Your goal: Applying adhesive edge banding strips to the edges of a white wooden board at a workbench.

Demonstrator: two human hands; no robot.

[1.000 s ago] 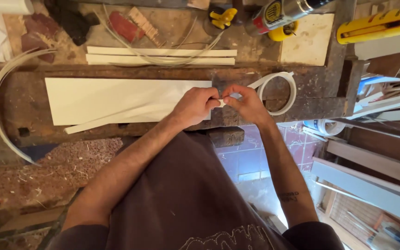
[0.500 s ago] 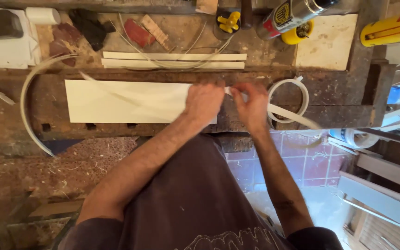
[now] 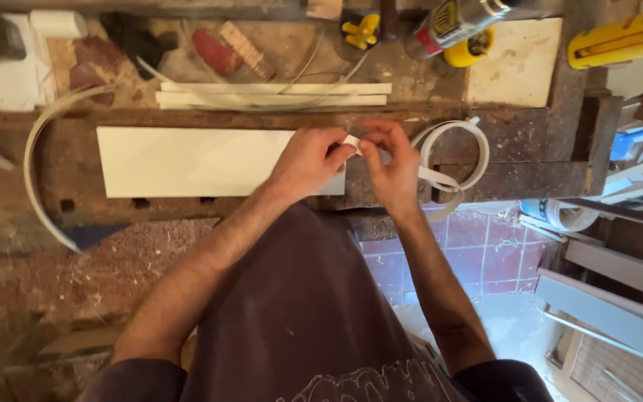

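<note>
Both hands, left hand (image 3: 308, 160) and right hand (image 3: 392, 167), pinch-closed on white edging strip (image 3: 452, 134) beside white panel (image 3: 195, 160); uneven pulling could kink the strip.

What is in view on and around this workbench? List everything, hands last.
white panel: 1, white, flat on the workbench
edge banding strip: 1, white, looped right of the panel, end pinched by both hands
curved strip: 1, white, left of the panel
thin slats: a few, pale, behind the panel
spray can: 1, silver, back edge
tape measure: 1, yellow, beside the can
yellow tool: 1, top right
floor tiles: red, below the bench
left hand: on the panel's right end
right hand: beside it
</note>
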